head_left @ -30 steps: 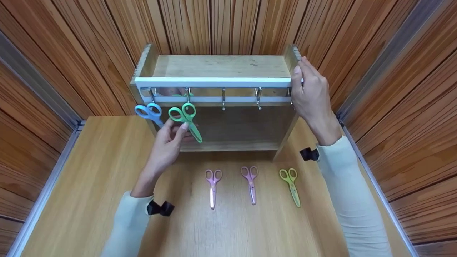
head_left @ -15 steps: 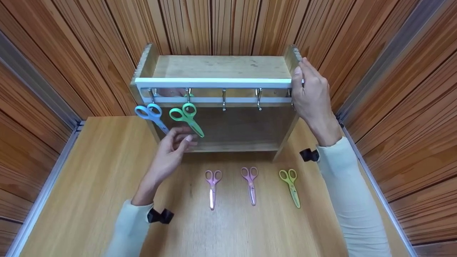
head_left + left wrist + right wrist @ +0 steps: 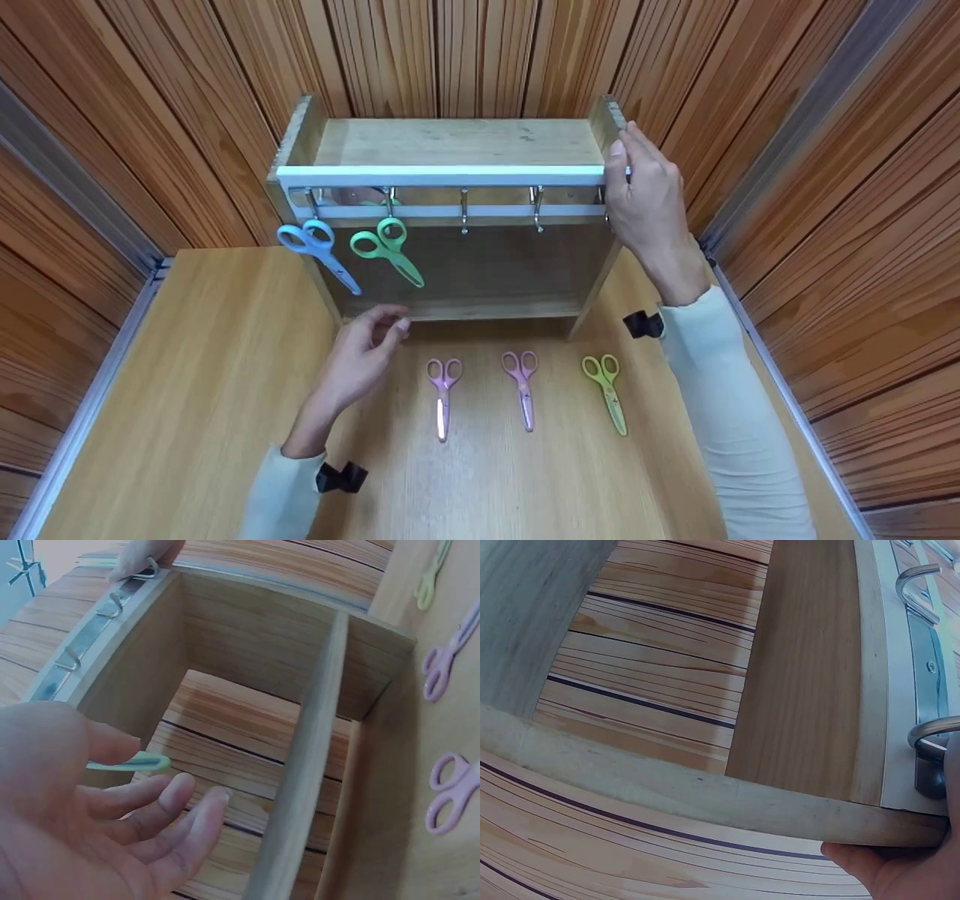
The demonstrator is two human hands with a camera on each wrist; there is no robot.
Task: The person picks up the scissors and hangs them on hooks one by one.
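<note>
A wooden shelf (image 3: 457,142) carries a white rail (image 3: 427,175) with several metal hooks (image 3: 464,211) along its front. Blue scissors (image 3: 334,264) hang from the leftmost hook, and green scissors (image 3: 405,264) from the one beside it. Below them my left hand (image 3: 360,360) is off both pairs, holding nothing, its fingers loosely bent; in the left wrist view the green blade tip (image 3: 154,761) shows past the thumb. My right hand (image 3: 649,202) grips the shelf's right upper corner, thumb at the front and fingers along the outer side. In the right wrist view most of that hand is cut off.
On the wooden table (image 3: 225,390) in front of the shelf lie two pink scissors (image 3: 442,412) (image 3: 526,405) and yellow-green scissors (image 3: 615,409) in a row, handles toward the shelf. Wood-plank walls (image 3: 487,60) stand behind and at both sides, with metal rails (image 3: 90,427) along the table's sides.
My left hand has let go of the green scissors and moved down, away from them; they now hang from the hook. The right hand keeps its hold on the shelf.
</note>
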